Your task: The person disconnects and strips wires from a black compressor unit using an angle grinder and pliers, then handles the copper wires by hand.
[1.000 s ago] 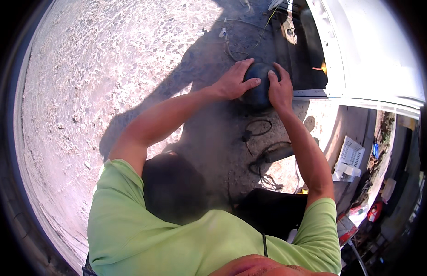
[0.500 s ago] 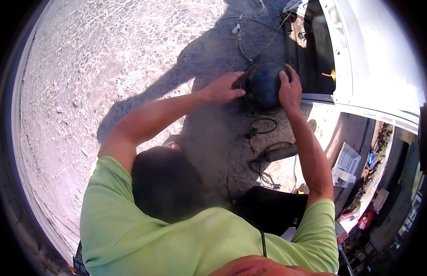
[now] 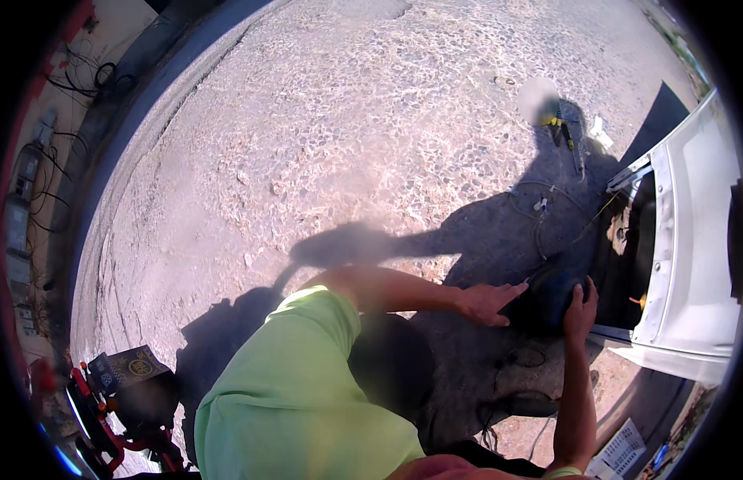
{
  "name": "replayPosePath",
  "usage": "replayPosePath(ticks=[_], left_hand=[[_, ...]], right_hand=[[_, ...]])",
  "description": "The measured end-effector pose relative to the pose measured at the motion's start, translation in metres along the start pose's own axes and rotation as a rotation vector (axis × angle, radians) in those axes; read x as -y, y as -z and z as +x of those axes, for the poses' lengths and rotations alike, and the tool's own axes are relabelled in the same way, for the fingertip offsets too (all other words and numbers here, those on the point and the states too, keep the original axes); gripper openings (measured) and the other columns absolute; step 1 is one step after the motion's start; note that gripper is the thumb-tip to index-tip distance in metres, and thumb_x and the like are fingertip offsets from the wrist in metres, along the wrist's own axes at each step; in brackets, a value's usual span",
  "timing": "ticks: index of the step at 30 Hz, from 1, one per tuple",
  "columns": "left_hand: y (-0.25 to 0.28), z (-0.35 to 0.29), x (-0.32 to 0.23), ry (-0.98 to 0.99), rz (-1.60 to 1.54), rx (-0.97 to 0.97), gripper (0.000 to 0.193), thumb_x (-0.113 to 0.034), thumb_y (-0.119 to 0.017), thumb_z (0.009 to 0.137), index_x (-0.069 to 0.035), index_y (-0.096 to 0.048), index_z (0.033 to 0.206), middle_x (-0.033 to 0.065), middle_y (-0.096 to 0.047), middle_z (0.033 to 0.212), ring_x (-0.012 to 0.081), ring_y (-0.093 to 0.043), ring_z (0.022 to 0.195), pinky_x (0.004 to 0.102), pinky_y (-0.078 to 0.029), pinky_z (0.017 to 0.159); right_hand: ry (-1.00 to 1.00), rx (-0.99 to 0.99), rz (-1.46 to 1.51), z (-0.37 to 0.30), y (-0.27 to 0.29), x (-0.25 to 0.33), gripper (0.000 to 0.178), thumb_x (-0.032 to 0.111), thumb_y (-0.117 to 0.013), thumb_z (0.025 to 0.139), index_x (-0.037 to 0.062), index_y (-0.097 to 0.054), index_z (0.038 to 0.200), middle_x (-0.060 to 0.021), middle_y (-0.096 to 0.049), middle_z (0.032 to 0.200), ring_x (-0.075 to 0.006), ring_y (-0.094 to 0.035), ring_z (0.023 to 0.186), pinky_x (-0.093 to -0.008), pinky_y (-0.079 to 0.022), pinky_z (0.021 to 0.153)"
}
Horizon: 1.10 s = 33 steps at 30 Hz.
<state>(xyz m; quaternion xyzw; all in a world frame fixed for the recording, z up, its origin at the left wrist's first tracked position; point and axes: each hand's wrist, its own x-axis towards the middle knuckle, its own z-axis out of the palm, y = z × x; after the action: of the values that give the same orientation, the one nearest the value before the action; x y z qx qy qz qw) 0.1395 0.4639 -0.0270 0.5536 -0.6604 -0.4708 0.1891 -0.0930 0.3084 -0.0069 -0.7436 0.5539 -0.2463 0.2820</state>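
Observation:
In the shade at the right stands a black, rounded compressor (image 3: 547, 298), dark and hard to make out. My left hand (image 3: 490, 304) is at its left side, fingers stretched toward it and thumb apart; whether the fingertips touch cannot be told. On the opposite side, my right hand (image 3: 580, 312) grips the compressor's right edge with fingers pointing up. Just beyond the right hand is the dark opening of a white metal cabinet (image 3: 695, 240). Thin tubes and a wire (image 3: 541, 206) lie on the ground above the compressor.
Black cables and a dark grey tool (image 3: 531, 404) lie below the compressor. Yellow-and-black pliers (image 3: 559, 126) rest on the rough ground at upper right. A red-framed vehicle with a black box (image 3: 130, 370) stands at lower left. A white card (image 3: 623, 448) lies at lower right.
My view has swung left, so compressor and cabinet sit lower and farther right. My left hand's fingers, earlier spread against the compressor, now look straighter. My right hand stays on its right side.

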Motion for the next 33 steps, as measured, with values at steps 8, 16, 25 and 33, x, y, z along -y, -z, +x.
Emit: replayPosePath(ticks=[8, 16, 25, 33], left_hand=[[0.002, -0.006, -0.009, 0.033, 0.020, 0.042, 0.100, -0.036, -0.069, 0.092, -0.006, -0.006, 0.164, 0.0277, -0.052, 0.145, 0.0451, -0.057, 0.126, 0.0489, -0.046, 0.108], [0.027, 0.002, -0.032, -0.089, -0.056, -0.234, 0.092, -0.032, -0.068, 0.093, -0.006, -0.013, 0.162, 0.0227, -0.068, 0.114, 0.0433, -0.066, 0.105, 0.0494, -0.051, 0.094], [0.022, 0.004, -0.025, 0.037, -0.009, -0.068, 0.091, -0.033, -0.066, 0.095, -0.008, -0.012, 0.163, 0.0211, -0.070, 0.105, 0.0425, -0.068, 0.098, 0.0499, -0.052, 0.087], [0.019, -0.007, -0.042, -0.207, -0.057, -0.315, 0.094, -0.028, -0.069, 0.092, -0.012, -0.011, 0.164, 0.0192, -0.069, 0.105, 0.0393, -0.068, 0.097, 0.0489, -0.053, 0.088]], right_hand=[[0.022, -0.019, 0.011, 0.005, -0.003, -0.006, 0.049, 0.027, -0.059, 0.101, -0.0032, -0.057, 0.140, -0.0246, -0.058, 0.142, -0.0385, -0.054, 0.134, -0.0429, -0.040, 0.114], [0.020, -0.018, -0.006, 0.002, 0.000, 0.003, 0.051, 0.028, -0.059, 0.100, -0.0036, -0.057, 0.140, -0.0246, -0.058, 0.141, -0.0384, -0.054, 0.135, -0.0430, -0.039, 0.115], [0.011, -0.017, -0.004, 0.002, 0.002, 0.010, 0.051, 0.028, -0.059, 0.100, -0.0017, -0.057, 0.141, -0.0227, -0.057, 0.143, -0.0376, -0.051, 0.137, -0.0429, -0.038, 0.116], [0.012, 0.000, 0.022, -0.003, -0.002, 0.016, 0.050, 0.028, -0.059, 0.100, -0.0023, -0.057, 0.140, -0.0230, -0.058, 0.143, -0.0369, -0.053, 0.135, -0.0425, -0.038, 0.115]])
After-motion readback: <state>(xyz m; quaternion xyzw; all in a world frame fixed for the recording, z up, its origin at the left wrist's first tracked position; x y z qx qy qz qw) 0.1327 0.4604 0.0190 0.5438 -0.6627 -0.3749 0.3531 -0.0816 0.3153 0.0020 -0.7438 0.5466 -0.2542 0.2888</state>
